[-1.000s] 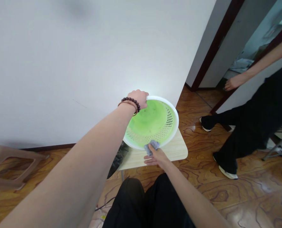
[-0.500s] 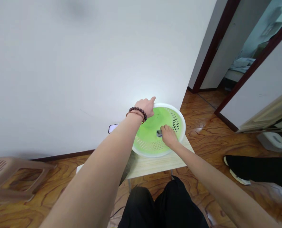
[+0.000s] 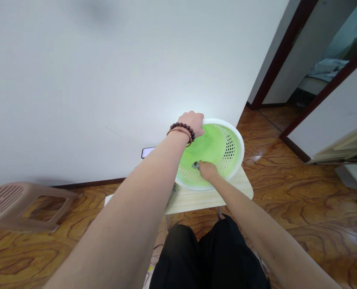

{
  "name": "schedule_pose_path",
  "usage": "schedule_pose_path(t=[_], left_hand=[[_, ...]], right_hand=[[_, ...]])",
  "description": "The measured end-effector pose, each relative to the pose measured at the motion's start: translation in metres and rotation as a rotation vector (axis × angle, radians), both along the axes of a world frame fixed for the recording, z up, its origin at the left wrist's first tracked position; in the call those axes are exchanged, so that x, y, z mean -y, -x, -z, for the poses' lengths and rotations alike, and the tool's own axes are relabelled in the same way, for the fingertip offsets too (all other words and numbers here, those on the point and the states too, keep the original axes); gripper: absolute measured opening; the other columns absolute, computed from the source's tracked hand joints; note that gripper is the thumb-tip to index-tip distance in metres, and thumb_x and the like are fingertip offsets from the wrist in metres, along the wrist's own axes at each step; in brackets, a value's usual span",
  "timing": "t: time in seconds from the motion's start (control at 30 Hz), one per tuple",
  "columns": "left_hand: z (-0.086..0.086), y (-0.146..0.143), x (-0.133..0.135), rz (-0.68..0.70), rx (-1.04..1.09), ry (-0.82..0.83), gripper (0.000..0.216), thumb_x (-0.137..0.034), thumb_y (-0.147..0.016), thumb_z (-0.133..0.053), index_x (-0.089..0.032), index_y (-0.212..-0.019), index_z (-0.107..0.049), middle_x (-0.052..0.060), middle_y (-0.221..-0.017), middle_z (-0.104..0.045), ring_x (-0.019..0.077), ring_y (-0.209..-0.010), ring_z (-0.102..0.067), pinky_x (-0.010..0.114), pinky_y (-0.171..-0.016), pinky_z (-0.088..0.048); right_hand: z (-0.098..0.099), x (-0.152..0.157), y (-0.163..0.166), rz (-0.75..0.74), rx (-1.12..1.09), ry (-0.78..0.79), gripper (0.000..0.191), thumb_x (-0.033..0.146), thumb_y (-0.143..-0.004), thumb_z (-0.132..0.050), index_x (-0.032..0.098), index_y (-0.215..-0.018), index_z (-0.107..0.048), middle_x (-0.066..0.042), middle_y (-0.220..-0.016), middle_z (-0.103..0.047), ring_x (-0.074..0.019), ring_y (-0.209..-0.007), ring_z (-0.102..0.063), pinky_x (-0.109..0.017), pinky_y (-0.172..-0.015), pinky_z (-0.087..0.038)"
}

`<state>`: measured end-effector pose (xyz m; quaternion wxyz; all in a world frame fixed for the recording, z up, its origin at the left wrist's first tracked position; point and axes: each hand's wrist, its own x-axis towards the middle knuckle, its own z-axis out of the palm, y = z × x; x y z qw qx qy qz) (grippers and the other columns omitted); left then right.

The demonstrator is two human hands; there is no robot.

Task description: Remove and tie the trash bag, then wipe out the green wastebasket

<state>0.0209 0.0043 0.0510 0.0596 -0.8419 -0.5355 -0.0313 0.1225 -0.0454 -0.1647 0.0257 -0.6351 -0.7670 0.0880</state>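
Head view: our left hand (image 3: 193, 122) grips the green basket (image 3: 212, 146) by its far rim; our right hand (image 3: 207, 170) holds grey cloth (image 3: 195, 165) inside.

Right hand (image 3: 208, 171) and cloth (image 3: 195, 165) moved from basket (image 3: 214, 148) front rim to inside; phone (image 3: 148, 151) now in view; other person gone from frame.

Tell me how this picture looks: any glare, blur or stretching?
Head view: soft bright glow on the white wall, behind the green-and-white basket; head view: blurry dark smudge near the top edge, cause unclear; head view: pale glare on the glossy floor at right; head view: left forearm looming large; head view: small grey item lacks fine detail.
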Motion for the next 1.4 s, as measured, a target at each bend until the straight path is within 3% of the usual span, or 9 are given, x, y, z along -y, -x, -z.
schedule_pose_path(t=[0.3,0.43,0.63,0.8,0.93,1.03,1.13,1.2,1.4], left_hand=[[-0.003,-0.001,0.004,-0.008,-0.046,-0.042,0.037,-0.028,-0.073,-0.047,-0.017,-0.105,-0.061,0.013,-0.100,-0.063,0.0257,-0.091,-0.059,0.035,-0.076,-0.045],[-0.003,-0.002,0.004,-0.015,-0.029,-0.044,0.036,-0.029,-0.073,-0.048,-0.016,-0.104,-0.061,0.013,-0.102,-0.063,0.0261,-0.091,-0.059,0.035,-0.076,-0.045],[-0.004,0.000,0.006,-0.017,0.006,-0.026,0.037,-0.029,-0.073,-0.048,-0.016,-0.105,-0.062,0.014,-0.103,-0.063,0.0273,-0.093,-0.058,0.037,-0.077,-0.045],[-0.003,0.001,0.006,-0.018,0.029,-0.025,0.037,-0.029,-0.072,-0.050,-0.016,-0.106,-0.062,0.013,-0.104,-0.062,0.0264,-0.095,-0.058,0.037,-0.080,-0.044],[-0.002,0.001,0.005,-0.017,0.027,-0.030,0.036,-0.028,-0.071,-0.051,-0.015,-0.103,-0.063,0.013,-0.101,-0.063,0.0269,-0.092,-0.059,0.036,-0.076,-0.045],[-0.002,0.001,0.006,-0.017,0.047,-0.033,0.037,-0.029,-0.072,-0.052,-0.015,-0.104,-0.062,0.013,-0.102,-0.062,0.0274,-0.094,-0.058,0.037,-0.078,-0.044],[-0.003,0.000,0.007,-0.023,0.060,-0.023,0.038,-0.029,-0.073,-0.052,-0.016,-0.106,-0.062,0.013,-0.106,-0.061,0.0277,-0.098,-0.057,0.037,-0.081,-0.043],[-0.003,0.000,0.007,-0.024,0.055,-0.024,0.038,-0.030,-0.072,-0.052,-0.015,-0.106,-0.062,0.013,-0.105,-0.062,0.0278,-0.097,-0.057,0.037,-0.081,-0.043],[-0.002,0.001,0.004,-0.025,0.045,-0.023,0.038,-0.033,-0.073,-0.053,-0.017,-0.106,-0.062,0.012,-0.105,-0.062,0.0260,-0.095,-0.057,0.035,-0.080,-0.044]], right_hand=[[-0.021,-0.024,-0.001,0.286,-0.231,-0.062,0.025,0.023,-0.091,-0.031,0.013,-0.111,-0.043,-0.014,-0.090,-0.065,-0.0244,-0.082,-0.063,-0.032,-0.068,-0.044],[-0.026,-0.025,0.000,0.166,-0.238,-0.135,0.023,0.014,-0.087,-0.036,0.016,-0.107,-0.045,-0.010,-0.091,-0.066,-0.0212,-0.083,-0.061,-0.029,-0.069,-0.042],[-0.009,-0.007,-0.003,-0.149,-0.057,-0.047,0.027,0.013,-0.085,-0.039,0.018,-0.109,-0.051,-0.009,-0.096,-0.065,-0.0210,-0.088,-0.060,-0.028,-0.074,-0.041],[-0.007,-0.012,-0.002,-0.242,-0.034,-0.057,0.029,0.026,-0.087,-0.045,0.022,-0.114,-0.055,-0.008,-0.105,-0.063,-0.0207,-0.093,-0.059,-0.028,-0.078,-0.040],[-0.008,-0.019,-0.001,-0.131,-0.034,-0.011,0.032,0.038,-0.092,-0.037,0.018,-0.102,-0.060,-0.011,-0.093,-0.066,-0.0213,-0.086,-0.060,-0.028,-0.073,-0.040],[-0.005,-0.020,-0.004,-0.096,-0.085,-0.030,0.029,0.029,-0.092,-0.034,0.016,-0.098,-0.060,-0.010,-0.092,-0.066,-0.0196,-0.086,-0.060,-0.027,-0.074,-0.039],[-0.003,-0.020,-0.005,-0.184,-0.133,0.005,0.023,0.027,-0.084,-0.047,0.016,-0.101,-0.059,-0.009,-0.099,-0.064,-0.0190,-0.090,-0.058,-0.025,-0.077,-0.039],[-0.004,-0.020,-0.002,-0.208,-0.115,0.029,0.035,0.030,-0.077,-0.056,0.013,-0.108,-0.056,-0.011,-0.104,-0.061,-0.0205,-0.092,-0.057,-0.026,-0.078,-0.040],[0.001,-0.015,0.012,-0.027,-0.001,-0.044,0.028,0.016,-0.081,-0.046,0.011,-0.107,-0.056,-0.014,-0.106,-0.058,-0.0230,-0.095,-0.057,-0.029,-0.078,-0.042]])
